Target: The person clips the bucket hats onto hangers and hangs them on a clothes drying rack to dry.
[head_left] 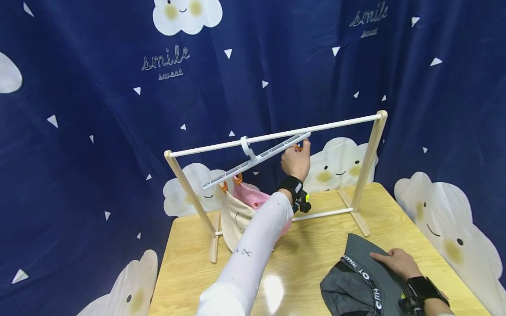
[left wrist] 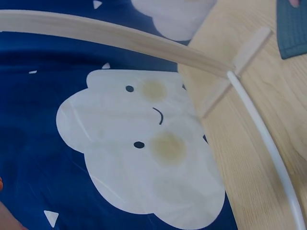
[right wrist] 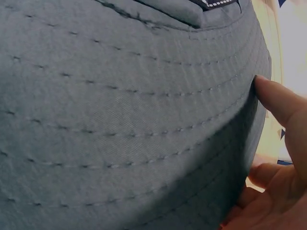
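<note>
A light grey clip hanger [head_left: 257, 160] hooks over the white rod and tilts, its right end up. At that end my left hand [head_left: 297, 161] pinches an orange clip [head_left: 298, 148]; the left wrist view catches only a sliver of the fingers at its left edge. Orange clips [head_left: 223, 186] on the hanger's lower left part hold a cream cloth hat [head_left: 233, 215] and a pink one [head_left: 251, 196], both partly hidden by my left arm. My right hand [head_left: 401, 263] grips the brim of a dark grey bucket hat [right wrist: 120, 105], thumb on top and fingers beneath.
A wooden rack with a white top rod [head_left: 340, 126] and a lower white bar [head_left: 324, 214] stands on the wooden table [head_left: 308, 263]. Its right post [head_left: 369, 162] rises behind the grey hat. A dark blue curtain [head_left: 99, 175] with clouds hangs around the table.
</note>
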{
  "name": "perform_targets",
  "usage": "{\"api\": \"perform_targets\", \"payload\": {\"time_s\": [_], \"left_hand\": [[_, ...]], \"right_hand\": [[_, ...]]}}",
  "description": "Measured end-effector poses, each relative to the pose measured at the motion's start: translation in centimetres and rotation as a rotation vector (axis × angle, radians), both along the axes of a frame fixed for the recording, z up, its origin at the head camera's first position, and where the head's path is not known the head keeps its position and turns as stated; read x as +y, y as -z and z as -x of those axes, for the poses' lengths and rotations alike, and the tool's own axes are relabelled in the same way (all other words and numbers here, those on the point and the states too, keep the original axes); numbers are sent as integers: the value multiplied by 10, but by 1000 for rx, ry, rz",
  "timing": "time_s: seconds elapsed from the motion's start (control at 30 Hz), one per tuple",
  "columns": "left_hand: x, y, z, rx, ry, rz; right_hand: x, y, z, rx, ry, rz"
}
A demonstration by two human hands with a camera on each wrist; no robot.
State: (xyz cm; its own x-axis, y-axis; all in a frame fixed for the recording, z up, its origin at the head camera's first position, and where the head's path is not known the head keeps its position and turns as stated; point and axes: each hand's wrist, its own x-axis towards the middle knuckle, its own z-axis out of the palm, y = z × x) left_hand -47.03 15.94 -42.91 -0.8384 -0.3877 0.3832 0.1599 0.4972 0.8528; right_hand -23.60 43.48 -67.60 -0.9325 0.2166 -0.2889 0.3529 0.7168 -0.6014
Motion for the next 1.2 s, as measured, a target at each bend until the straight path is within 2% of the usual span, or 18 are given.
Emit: {"api": "perform_targets", "payload": {"time_s": [0.1, 0.27, 0.37, 0.5, 0.6, 0.8, 1.0, 1.2], "left_hand": [[-3, 4, -4, 0, 32, 35], [-7, 1, -10, 24, 76, 62], [-9, -1, -15, 2, 109, 63], [-11, 0, -22, -45, 156, 65], [-13, 2, -25, -53, 185, 81], [-19, 2, -28, -55, 237, 104], [-23, 5, -32, -31, 284, 113], [-23, 10, -34, -7, 333, 142]], "right_hand": [[1, -1, -2, -25, -14, 26], [3, -10, 0, 23, -34, 71], [5, -14, -1, 24, -14, 102], [6, -13, -5, -16, 6, 172], [6, -14, -8, -10, -6, 215], [1, -24, -11, 52, -43, 156], [-7, -37, -13, 98, -42, 85], [-16, -55, -13, 221, -67, -19]]}}
